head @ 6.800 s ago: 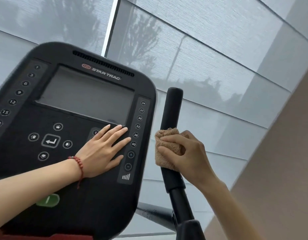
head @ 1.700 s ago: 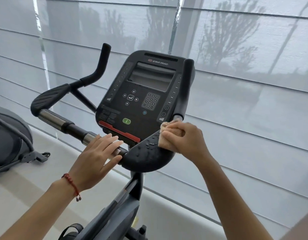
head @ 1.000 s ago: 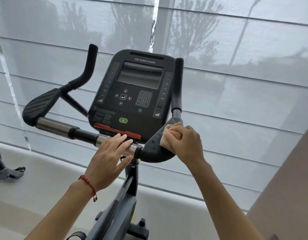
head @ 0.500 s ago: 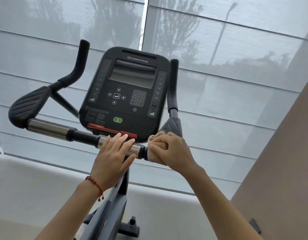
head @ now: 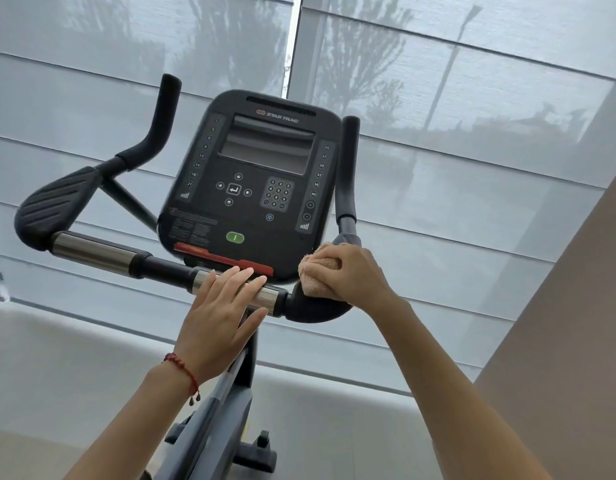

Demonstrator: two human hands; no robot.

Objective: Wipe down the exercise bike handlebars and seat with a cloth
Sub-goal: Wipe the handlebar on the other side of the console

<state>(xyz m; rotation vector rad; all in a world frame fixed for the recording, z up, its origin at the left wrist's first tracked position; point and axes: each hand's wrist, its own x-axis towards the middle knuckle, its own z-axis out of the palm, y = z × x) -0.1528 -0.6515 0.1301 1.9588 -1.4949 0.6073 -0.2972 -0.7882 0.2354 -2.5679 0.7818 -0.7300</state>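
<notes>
The exercise bike's black handlebars run across the middle of the view, with silver contact sleeves and an upright horn at each side. My right hand grips a bunched tan cloth and presses it on the black right elbow pad. My left hand lies flat with straight fingers on the silver sleeve just left of that pad. The black console stands behind both hands. The seat is out of view.
The right upright horn rises just above the cloth. The left elbow pad and left horn are at the left. The bike's grey stem drops below my left hand. Grey window blinds fill the background; a beige wall stands at the right.
My right hand has slid the cloth from the pad's left end, by the silver sleeve, a little right and up over the pad. My left hand stays on the sleeve.
</notes>
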